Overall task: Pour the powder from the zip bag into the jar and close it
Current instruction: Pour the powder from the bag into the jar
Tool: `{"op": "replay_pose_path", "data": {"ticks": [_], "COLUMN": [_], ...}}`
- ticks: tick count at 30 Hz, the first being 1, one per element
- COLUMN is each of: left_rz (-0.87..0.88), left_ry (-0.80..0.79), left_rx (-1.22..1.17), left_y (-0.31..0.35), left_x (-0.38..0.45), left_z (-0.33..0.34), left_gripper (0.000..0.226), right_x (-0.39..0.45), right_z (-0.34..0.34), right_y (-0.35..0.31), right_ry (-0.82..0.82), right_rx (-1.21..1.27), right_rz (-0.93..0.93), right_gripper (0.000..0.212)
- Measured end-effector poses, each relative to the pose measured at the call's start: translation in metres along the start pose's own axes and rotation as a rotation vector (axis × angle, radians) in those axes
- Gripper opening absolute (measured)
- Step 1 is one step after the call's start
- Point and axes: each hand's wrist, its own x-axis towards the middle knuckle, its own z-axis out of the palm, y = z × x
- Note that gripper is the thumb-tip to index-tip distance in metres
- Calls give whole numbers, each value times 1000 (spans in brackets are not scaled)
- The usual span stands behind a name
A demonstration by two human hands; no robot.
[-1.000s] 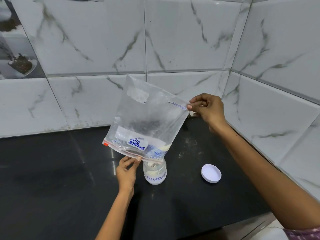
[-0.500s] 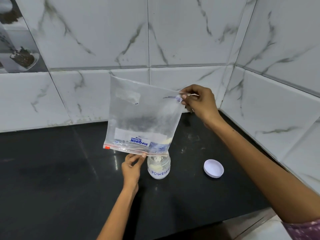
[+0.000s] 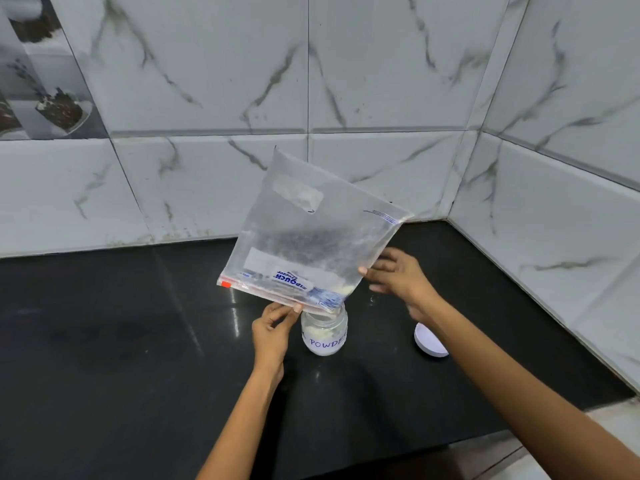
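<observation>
A clear zip bag (image 3: 311, 237) hangs upside down, its zip edge over the mouth of a small glass jar (image 3: 325, 336) labelled POWDER. Pale powder lies in the jar and a little clings in the bag's low right corner. My left hand (image 3: 273, 332) pinches the zip edge just left of the jar. My right hand (image 3: 401, 278) is beside the bag's right side, fingers spread, one fingertip touching the bag. The white lid (image 3: 429, 341) lies flat on the counter to the right of the jar, partly behind my right forearm.
The black counter (image 3: 121, 341) runs into a corner of white marbled wall tiles (image 3: 554, 237) at the back and right. Its front edge drops off at the lower right. A picture tile is at the upper left.
My right hand has let go of the bag's upper corner and dropped down to its right side. The bag has tilted, its top leaning right. The left hand keeps its pinch.
</observation>
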Motion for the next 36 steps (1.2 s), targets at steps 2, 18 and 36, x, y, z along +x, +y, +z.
{"op": "replay_pose_path", "data": {"ticks": [2,18,36], "left_rz": [-12,13,-10], "left_ry": [-16,-124,35], "left_rx": [-12,15,-189], "left_y": [2,2,-5], "left_x": [0,9,33], "left_z": [0,-15,0], "left_gripper": [6,27,44], "right_x": [-1,7,13], "right_z": [7,20,14], "right_y": [17,26,20], "right_ry": [-23,46,25], "right_rx": [-98,-205,-146], "right_rz": [68,-213,-156], "right_gripper": [29,13,9]}}
